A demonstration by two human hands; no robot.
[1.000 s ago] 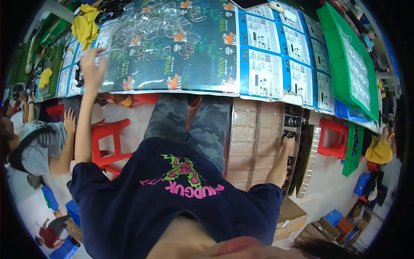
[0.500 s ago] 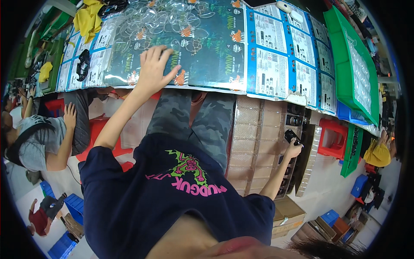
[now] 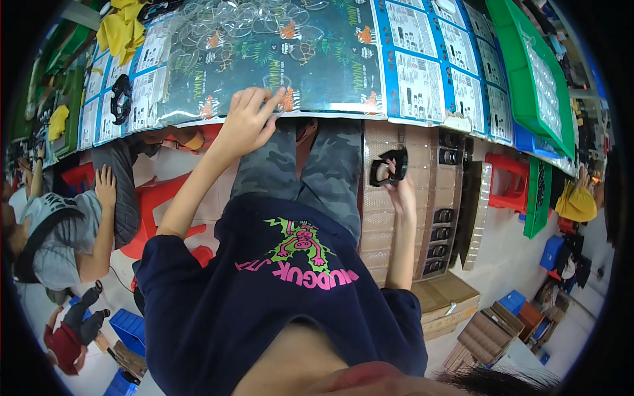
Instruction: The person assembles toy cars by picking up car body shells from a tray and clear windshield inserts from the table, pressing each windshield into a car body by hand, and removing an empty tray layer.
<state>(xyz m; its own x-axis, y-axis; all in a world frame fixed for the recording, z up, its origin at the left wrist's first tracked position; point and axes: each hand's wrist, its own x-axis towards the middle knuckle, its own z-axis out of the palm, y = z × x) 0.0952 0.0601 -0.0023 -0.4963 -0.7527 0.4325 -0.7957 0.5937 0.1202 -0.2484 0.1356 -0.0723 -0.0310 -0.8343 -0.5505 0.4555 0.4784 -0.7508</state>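
Observation:
My left hand [image 3: 249, 122] is at the table's near edge, its index finger stretched out and thumb apart. The fingertips are at a clear plastic lens [image 3: 277, 80] lying on the printed green sheet; whether they press on it is hard to tell. In my right hand [image 3: 401, 190] is a black goggle frame [image 3: 381, 173], gripped at its lower side and raised above the trays beside my right leg. Farther back on the sheet lies a loose heap of clear lenses [image 3: 244, 23]. Another black frame [image 3: 121, 99] rests on the table at the left.
Divided clear trays [image 3: 383, 228] stand to my right, some cells holding black frames [image 3: 439, 234]. A green crate [image 3: 512, 49] with clear parts sits at the table's right end. Yellow cloth [image 3: 121, 33] lies far left. Red stools [image 3: 508, 179] and a seated person [image 3: 63, 224] flank me.
My right hand has lifted the black frame from the trays and brought it inward and forward. My left hand has drawn back toward the table edge, with a clear lens now nearer that edge.

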